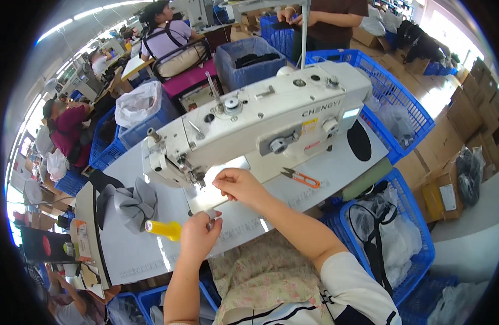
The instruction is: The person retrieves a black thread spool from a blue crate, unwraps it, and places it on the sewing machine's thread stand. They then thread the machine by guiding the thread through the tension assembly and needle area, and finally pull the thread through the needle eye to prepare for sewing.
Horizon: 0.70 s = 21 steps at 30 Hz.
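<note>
Wht tbl (135, 255) has yellow spool (167, 230) nr L hand (199, 234), snips (302, 178) farther R.

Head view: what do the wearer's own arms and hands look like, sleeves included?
The left hand and right hand are gloveless, and both forearms are uncovered, with no watch or cable visible. A short white sleeve covers the right upper arm, with dark navy on the cloth beside it. The left sleeve cannot be made out.

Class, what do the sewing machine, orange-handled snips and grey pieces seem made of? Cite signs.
Sewing machine: likely painted metal, semi-glossy; smooth, even pale casing.
Snips: smooth orange handle, perhaps plastic or coated metal; slim blades, probably metal.
Grey pieces: probably matte cloth, softly folded.
</note>
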Motion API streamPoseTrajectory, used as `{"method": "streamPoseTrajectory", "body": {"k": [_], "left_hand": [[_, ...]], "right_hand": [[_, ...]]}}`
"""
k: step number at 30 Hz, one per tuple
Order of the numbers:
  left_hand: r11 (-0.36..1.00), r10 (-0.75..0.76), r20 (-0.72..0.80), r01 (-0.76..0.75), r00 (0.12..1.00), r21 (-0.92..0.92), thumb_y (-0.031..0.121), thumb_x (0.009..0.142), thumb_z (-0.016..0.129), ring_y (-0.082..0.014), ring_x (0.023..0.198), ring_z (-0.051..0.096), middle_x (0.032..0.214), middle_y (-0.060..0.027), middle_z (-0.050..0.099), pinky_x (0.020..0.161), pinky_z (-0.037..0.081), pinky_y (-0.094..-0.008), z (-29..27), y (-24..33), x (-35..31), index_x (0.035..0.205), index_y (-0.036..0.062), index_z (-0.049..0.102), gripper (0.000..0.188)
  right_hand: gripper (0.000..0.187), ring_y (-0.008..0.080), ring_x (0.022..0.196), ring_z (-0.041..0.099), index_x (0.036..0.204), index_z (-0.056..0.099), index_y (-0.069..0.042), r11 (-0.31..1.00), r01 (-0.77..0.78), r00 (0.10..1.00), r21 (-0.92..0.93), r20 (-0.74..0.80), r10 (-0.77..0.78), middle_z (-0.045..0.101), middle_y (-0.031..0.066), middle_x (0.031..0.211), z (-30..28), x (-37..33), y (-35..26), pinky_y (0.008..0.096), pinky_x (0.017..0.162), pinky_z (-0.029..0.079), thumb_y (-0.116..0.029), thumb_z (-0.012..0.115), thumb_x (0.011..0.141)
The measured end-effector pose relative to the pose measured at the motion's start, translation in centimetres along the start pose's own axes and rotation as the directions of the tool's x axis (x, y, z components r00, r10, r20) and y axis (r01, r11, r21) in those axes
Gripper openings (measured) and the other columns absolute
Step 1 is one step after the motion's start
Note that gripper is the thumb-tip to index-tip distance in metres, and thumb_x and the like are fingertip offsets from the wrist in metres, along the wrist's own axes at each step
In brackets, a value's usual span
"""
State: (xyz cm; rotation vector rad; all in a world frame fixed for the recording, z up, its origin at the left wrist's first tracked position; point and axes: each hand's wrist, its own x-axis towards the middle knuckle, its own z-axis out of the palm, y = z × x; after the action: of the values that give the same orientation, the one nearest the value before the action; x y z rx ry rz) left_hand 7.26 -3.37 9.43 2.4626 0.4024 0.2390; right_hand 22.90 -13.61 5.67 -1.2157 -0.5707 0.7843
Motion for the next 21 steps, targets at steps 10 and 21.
{"method": "streamPoseTrajectory", "body": {"k": [10,21], "left_hand": [[0.999,0.002,-0.071,0.002,0.997,0.051,0.024,0.077,0.070,-0.0310,0.057,0.057,0.064,-0.0159,0.057,0.053,0.044,-0.0384,-0.4,0.2,-0.3,0.069,0.0020,0.060,0.026],[0.739,0.492,-0.231,-0.263,0.839,0.620,0.017,0.080,0.066,-0.0272,0.058,0.057,0.069,-0.0083,0.055,0.051,0.043,-0.0386,-5.4,3.5,4.0,0.078,0.0065,0.060,0.012]], "right_hand": [[0.017,0.0063,0.046,0.048,0.092,0.065,-0.003,0.999,0.013,0.999,-0.033,-0.035,-0.014,0.057,0.0005,0.063,0.1,0.5,0.7,0.0227,0.042,0.037,-0.020,0.064,0.088],[0.017,0.0026,0.055,0.041,0.091,0.067,-0.001,0.998,0.058,0.989,0.011,-0.136,-0.056,0.053,-0.0048,0.063,0.1,-0.4,0.3,0.0202,0.049,0.031,-0.017,0.068,0.085]]}}
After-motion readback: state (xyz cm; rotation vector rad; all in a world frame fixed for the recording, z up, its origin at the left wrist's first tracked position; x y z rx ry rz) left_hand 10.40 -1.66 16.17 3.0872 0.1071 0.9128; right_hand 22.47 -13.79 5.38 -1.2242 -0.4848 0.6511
